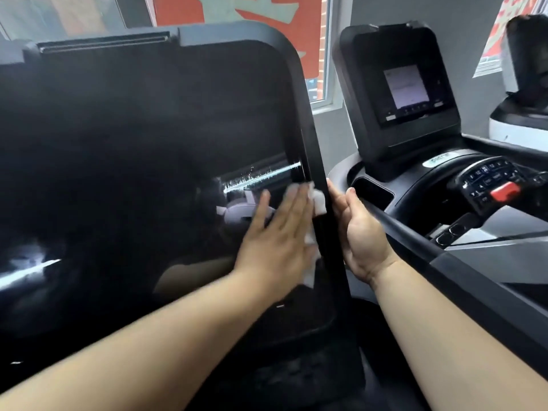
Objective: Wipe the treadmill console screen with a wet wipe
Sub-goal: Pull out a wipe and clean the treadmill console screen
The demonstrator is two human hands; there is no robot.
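A large black glossy console screen [133, 173] fills the left of the view, dark and reflecting light streaks. My left hand [275, 241] lies flat against its lower right area, fingers together, pressing a white wet wipe [317, 200] onto the glass and the inner edge of the black frame [311, 137]. Bits of the wipe stick out beside the fingers and under the palm. My right hand [361, 232] cups the outer right edge of the frame from behind, thumb toward me.
To the right stands a neighbouring treadmill console [406, 93] with a small lit display, a keypad and a red stop button [504, 191]. Its black handrail [415, 238] runs diagonally close behind my right hand. A window [323, 54] is behind.
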